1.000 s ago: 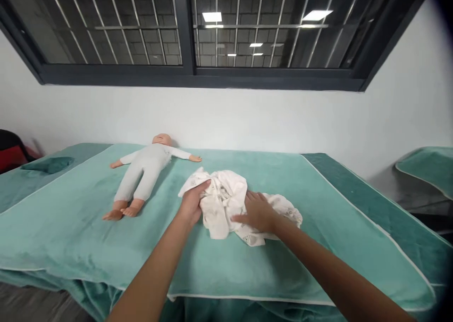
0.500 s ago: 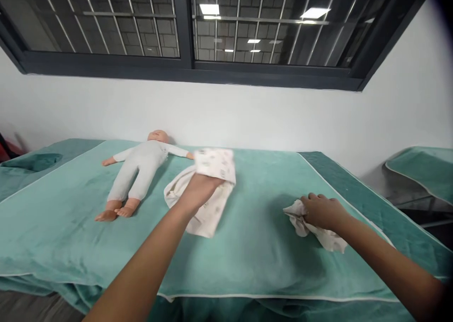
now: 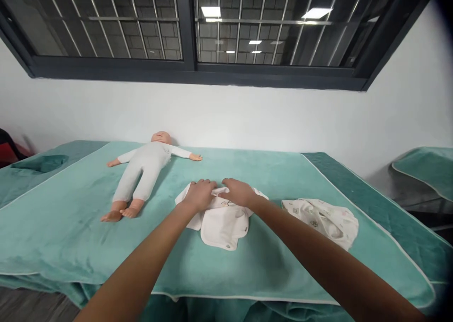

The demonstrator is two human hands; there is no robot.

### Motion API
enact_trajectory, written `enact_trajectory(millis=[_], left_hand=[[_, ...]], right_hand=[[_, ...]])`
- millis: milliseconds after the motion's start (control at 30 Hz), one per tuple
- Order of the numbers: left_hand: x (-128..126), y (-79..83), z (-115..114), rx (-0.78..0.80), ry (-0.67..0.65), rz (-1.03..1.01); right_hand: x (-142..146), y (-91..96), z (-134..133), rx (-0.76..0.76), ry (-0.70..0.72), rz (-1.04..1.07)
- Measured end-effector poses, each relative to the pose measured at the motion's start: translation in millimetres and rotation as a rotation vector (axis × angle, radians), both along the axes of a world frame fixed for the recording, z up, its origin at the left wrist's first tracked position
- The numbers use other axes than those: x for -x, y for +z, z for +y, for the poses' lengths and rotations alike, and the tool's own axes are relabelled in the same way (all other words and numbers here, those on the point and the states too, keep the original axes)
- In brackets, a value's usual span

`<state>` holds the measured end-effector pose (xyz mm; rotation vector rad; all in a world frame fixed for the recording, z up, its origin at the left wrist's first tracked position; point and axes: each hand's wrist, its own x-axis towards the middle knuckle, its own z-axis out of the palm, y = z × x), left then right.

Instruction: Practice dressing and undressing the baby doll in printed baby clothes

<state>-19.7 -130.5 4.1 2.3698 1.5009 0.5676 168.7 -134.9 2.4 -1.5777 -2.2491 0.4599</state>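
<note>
A white printed baby garment (image 3: 224,227) lies crumpled at the middle of the bed, its rounded lower flap spread toward me. My left hand (image 3: 201,194) grips its upper left part with curled fingers. Close beside it, my right hand (image 3: 239,192) pinches the upper right part of the same garment. The fingertips of both hands are partly hidden in the folds. To the right, a second white printed baby garment (image 3: 325,220) rests in a loose heap, untouched. A baby doll (image 3: 145,164) in a white bodysuit lies on its back at the left, arms spread, also untouched.
A green blanket (image 3: 88,251) with white piping covers the bed. Behind it stands a white wall (image 3: 247,119) below a dark-framed barred window (image 3: 189,70). Another green padded surface (image 3: 428,169) is at the far right, and a red and black item (image 3: 7,150) at the far left.
My right hand has let go of the right-hand garment and moved left to the middle one. My left hand has come out of the middle garment and grips it from above; the cloth now lies lower.
</note>
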Motion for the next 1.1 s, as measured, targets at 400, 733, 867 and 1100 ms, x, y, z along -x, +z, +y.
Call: enact_trajectory(millis=[400,733,867,1100], left_hand=[[4,116.4,-34,-0.009,-0.124,-0.235],[6,178.1,-66,-0.093,-0.114,-0.015],[0,176.9,-66,-0.331,-0.075,-0.002],[5,167.1,-63,-0.643,0.218,0.272]], right_hand=[[5,126.0,-22,-0.406,0.260,0.332],[-8,170.4,-49,-0.678,0.091,-0.195],[-3,173.2,-55,-0.691,0.223,-0.067],[-22,158.6,-29,-0.551,0.065,-0.032]])
